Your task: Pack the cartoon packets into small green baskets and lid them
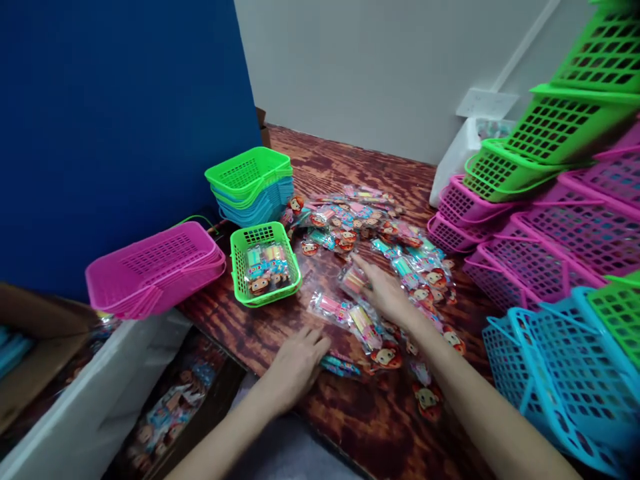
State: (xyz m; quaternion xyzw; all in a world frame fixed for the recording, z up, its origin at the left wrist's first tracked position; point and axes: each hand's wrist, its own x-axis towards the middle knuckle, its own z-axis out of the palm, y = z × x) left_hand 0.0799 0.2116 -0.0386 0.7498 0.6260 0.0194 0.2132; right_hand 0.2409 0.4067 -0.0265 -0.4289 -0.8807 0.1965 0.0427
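Note:
A heap of small clear packets (pixel 370 233) with cartoon-face toys and coloured strips lies spread across a dark wooden table (pixel 350 413). My right hand (pixel 383 290) lies flat on the packets, fingers stretched toward a pink-striped packet (pixel 354 280). My left hand (pixel 295 363) rests palm down on the table near the front edge, fingers spread, its tips touching a blue packet (pixel 340 365). A small green basket (pixel 265 263) left of the heap holds several packets.
A stack of green and blue baskets (pixel 253 183) stands behind the small basket. Pink baskets (pixel 155 267) sit at left on a white box (pixel 85 413). Tall stacks of pink, green and blue baskets (pixel 560 227) crowd the right. A blue wall is at left.

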